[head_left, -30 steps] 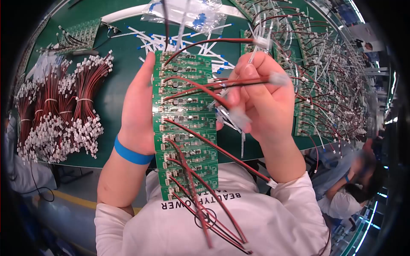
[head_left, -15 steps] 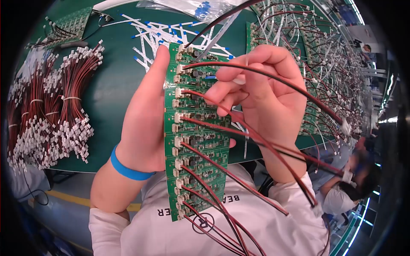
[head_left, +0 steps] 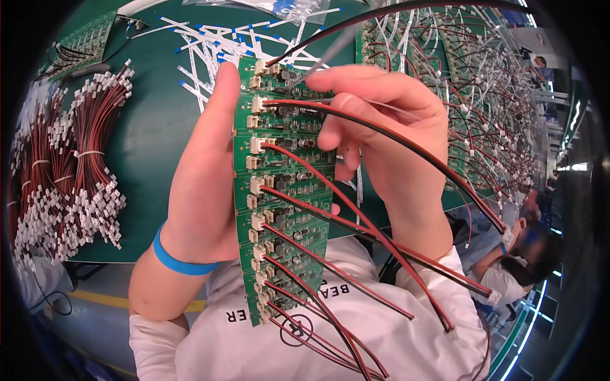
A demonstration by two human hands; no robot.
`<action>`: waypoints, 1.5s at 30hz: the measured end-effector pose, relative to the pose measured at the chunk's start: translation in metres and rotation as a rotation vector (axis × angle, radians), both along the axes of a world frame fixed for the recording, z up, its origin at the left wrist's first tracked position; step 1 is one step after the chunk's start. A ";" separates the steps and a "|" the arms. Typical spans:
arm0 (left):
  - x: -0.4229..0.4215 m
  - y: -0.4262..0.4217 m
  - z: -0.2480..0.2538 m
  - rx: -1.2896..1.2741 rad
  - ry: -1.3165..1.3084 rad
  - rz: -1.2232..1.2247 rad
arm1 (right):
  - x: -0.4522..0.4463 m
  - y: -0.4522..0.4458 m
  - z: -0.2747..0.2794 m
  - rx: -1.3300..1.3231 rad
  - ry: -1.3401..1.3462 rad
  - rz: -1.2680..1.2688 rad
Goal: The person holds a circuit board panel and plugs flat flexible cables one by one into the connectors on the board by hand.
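Observation:
My left hand (head_left: 206, 171) grips a long green circuit board panel (head_left: 286, 174) along its left side, thumb up by the top corner. The panel is held upright, tilted slightly. White connectors line its left edge, and several red-and-black wire leads (head_left: 356, 272) hang from them to the right. My right hand (head_left: 403, 136) is at the upper right of the panel, fingers pinched together. A thin flat ribbon cable (head_left: 387, 108) shows between those fingers, its end partly hidden. Another ribbon cable (head_left: 327, 58), blurred, rises from the top section of the panel.
Loose white ribbon cables with blue ends (head_left: 219, 47) lie behind the panel on the green table (head_left: 152, 140). Bundled red-and-black leads (head_left: 98, 146) lie at left. Wired boards (head_left: 473, 108) crowd the right side. Another board (head_left: 89, 41) lies far left. A person (head_left: 508, 273) is at far right.
The panel and my left hand have shifted slightly left. My right fingers have moved up along the panel's right side, and the ribbon cable's blue end no longer shows beside them.

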State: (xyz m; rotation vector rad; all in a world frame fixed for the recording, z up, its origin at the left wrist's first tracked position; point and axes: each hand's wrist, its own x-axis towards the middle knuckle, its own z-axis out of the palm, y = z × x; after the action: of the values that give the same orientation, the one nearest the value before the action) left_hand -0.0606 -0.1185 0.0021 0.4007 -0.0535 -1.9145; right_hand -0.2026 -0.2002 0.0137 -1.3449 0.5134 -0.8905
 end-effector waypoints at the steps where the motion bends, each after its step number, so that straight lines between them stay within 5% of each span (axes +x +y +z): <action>1: 0.000 0.001 0.000 -0.009 -0.037 -0.007 | 0.000 0.000 -0.002 -0.018 -0.003 0.004; 8: -0.004 0.001 -0.007 -0.077 -0.017 0.034 | 0.000 0.007 0.008 -0.061 0.161 -0.096; 15: -0.003 0.002 -0.001 -0.080 -0.026 0.054 | -0.007 0.010 0.019 0.240 0.145 -0.087; 21: -0.002 0.002 -0.003 -0.105 -0.015 0.024 | -0.010 0.012 0.014 0.075 0.146 -0.035; 28: -0.004 0.003 -0.007 -0.175 0.103 0.066 | -0.008 0.004 -0.003 -0.753 0.203 -0.032; 45: 0.001 0.001 -0.020 -0.356 0.257 0.033 | -0.005 0.005 -0.010 -0.895 0.201 -0.083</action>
State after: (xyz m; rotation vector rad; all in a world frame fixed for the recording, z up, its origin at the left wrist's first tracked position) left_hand -0.0595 -0.1179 -0.0177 -0.0836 -0.2123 -1.8627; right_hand -0.2080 -0.1955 0.0035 -2.2537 0.3223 -1.1146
